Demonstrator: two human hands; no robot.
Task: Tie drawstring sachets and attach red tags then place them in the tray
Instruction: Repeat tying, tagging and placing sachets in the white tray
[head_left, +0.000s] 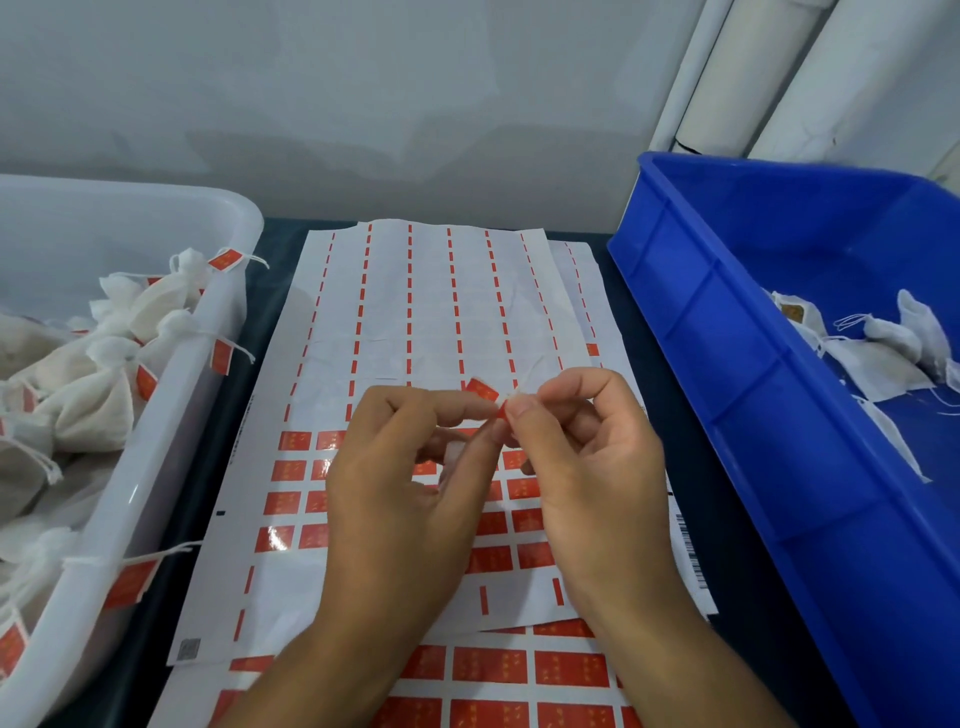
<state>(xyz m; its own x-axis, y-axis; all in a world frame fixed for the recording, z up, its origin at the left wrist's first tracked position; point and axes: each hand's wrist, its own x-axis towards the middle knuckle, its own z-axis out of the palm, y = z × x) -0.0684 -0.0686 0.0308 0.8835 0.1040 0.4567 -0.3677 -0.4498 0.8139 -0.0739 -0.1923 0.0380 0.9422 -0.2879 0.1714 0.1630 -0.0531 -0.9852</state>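
Red tag pinched between both hands over the sticker sheet

I see my left hand (410, 467) and right hand (582, 447) meeting above the middle of the sticker sheet (441, 312), fingertips of both pinching one small red tag (483, 389); a bit of white at the pinch may be string, though I cannot tell. The tag tilts up and to the left from the pinch. No sachet shows in my hands. Finished sachets (88, 395) with tags fill the white tray (171, 467) on the left, nearer my left hand; untied sachets (883, 343) lie in the blue bin (737, 364) on the right. The gold print on the tags is too small to read, and a barcode at the sheet's right edge is unreadable.
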